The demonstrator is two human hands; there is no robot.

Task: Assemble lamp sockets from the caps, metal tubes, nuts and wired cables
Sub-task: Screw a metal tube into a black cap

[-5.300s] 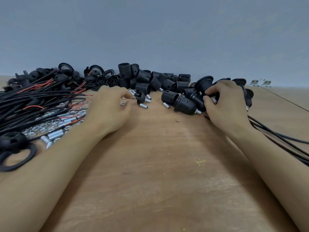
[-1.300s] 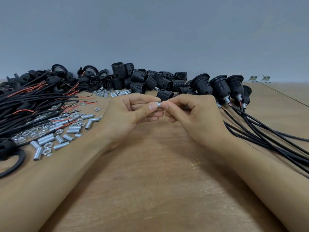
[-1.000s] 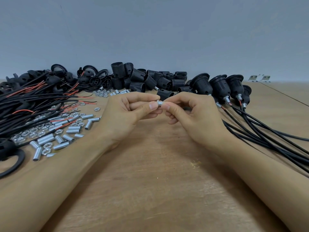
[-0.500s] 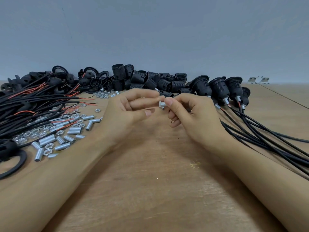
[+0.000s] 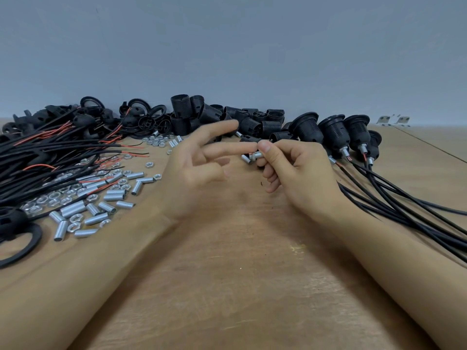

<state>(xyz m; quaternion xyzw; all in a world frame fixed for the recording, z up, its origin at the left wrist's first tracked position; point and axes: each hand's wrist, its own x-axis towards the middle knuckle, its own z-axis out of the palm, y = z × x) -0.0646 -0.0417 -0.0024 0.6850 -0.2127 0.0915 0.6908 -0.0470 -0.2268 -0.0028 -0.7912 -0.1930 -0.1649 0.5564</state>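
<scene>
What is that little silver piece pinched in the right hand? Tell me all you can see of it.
The metal tube is a short, shiny silver cylinder, apparently metal. It lies roughly level above the wooden table, pinched by the right hand. The left hand, fingers straight, reaches a fingertip to it. Whether a nut sits on it is unclear.

Between the fingertips of my right hand (image 5: 298,173) I see a small tube (image 5: 258,155) of bright metal, silvery and a little shiny. To the left of my left hand (image 5: 194,173) lie more metal tubes (image 5: 75,207), some with fine thread lines on the surface, and nuts (image 5: 154,142) of the same pale, glossy metal. The cables (image 5: 50,147) further left have a matt black coat, probably rubber or plastic, with red wire ends. Behind my hands the caps (image 5: 252,122) are black plastic with ribbed sides and a dull shine. The table (image 5: 227,286) is brown wood, matt, with visible grain.
</scene>
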